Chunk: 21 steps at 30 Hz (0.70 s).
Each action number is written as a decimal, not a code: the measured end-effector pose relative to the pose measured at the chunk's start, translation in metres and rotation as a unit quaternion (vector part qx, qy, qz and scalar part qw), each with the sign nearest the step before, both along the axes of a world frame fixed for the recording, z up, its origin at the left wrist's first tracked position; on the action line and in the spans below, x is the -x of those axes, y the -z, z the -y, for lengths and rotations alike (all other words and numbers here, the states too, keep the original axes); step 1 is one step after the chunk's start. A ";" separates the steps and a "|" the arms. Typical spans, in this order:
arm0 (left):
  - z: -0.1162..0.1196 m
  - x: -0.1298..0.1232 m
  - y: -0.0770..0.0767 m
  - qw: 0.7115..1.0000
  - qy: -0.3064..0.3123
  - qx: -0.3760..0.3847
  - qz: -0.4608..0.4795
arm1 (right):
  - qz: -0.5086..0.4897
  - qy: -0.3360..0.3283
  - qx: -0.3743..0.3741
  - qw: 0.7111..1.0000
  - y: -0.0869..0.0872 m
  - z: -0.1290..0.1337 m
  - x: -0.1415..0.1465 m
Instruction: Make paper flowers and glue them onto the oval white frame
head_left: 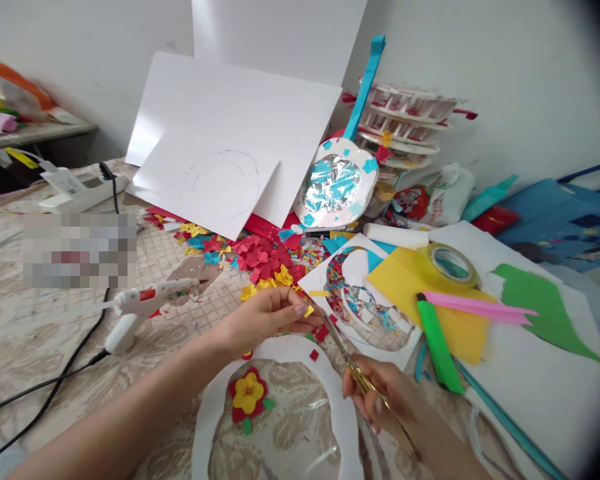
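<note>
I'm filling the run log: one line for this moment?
left hand: holds yellow paper piece | right hand: holds gold scissors | nearby: white ring, paper flower inside

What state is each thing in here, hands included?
Left hand: pinching a yellow scrap
Right hand: holding the scissors
Scissors: raised, blade opening unclear
White ring: lying flat, flower at inner edge
Glue gun: set down, cord attached
Tape roll: lying flat
Round craft: propped up, handle upward
White card: propped, curves drawn
Power strip: black plug apparently inserted
</note>
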<state>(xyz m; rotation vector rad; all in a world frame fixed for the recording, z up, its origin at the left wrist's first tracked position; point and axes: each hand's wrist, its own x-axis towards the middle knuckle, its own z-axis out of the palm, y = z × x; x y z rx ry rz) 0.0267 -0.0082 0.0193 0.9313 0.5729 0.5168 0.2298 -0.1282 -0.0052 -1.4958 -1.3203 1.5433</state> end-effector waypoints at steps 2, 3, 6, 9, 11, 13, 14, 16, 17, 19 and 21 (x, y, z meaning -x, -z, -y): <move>0.000 0.000 -0.001 1.000 0.003 0.014 0.005 | 0.002 -0.030 0.004 1.000 0.001 0.000 0.000; 0.000 -0.001 -0.001 1.000 0.004 0.019 0.009 | 0.003 -0.044 0.002 0.999 0.000 0.000 0.001; 0.001 -0.001 -0.003 0.999 0.008 0.036 0.022 | 0.021 -0.066 -0.025 0.997 -0.009 0.003 0.004; 0.001 -0.001 -0.006 0.999 0.001 0.044 0.017 | 0.043 -0.075 -0.047 0.995 -0.018 0.005 0.006; 0.001 -0.001 -0.007 0.999 -0.004 0.044 0.015 | 0.039 -0.071 -0.042 0.996 -0.018 0.005 0.006; 0.000 0.000 -0.006 0.999 -0.003 0.040 0.017 | 0.024 -0.061 -0.027 0.997 -0.014 0.003 0.005; 0.000 0.000 -0.005 0.999 -0.003 0.038 0.018 | 0.019 -0.054 -0.024 0.998 -0.012 0.001 0.005; -0.001 0.001 -0.003 0.999 -0.003 0.029 0.018 | 0.013 -0.044 -0.020 0.999 -0.011 -0.001 0.004; -0.001 0.001 -0.002 1.000 -0.003 0.023 0.015 | 0.009 -0.041 -0.017 0.999 -0.012 -0.003 0.003; -0.002 0.001 0.000 1.000 -0.005 0.014 0.004 | 0.001 -0.038 -0.006 0.999 -0.016 -0.005 0.002; -0.003 0.001 0.002 1.000 -0.009 0.013 -0.011 | -0.003 -0.039 0.008 0.999 -0.018 -0.007 0.001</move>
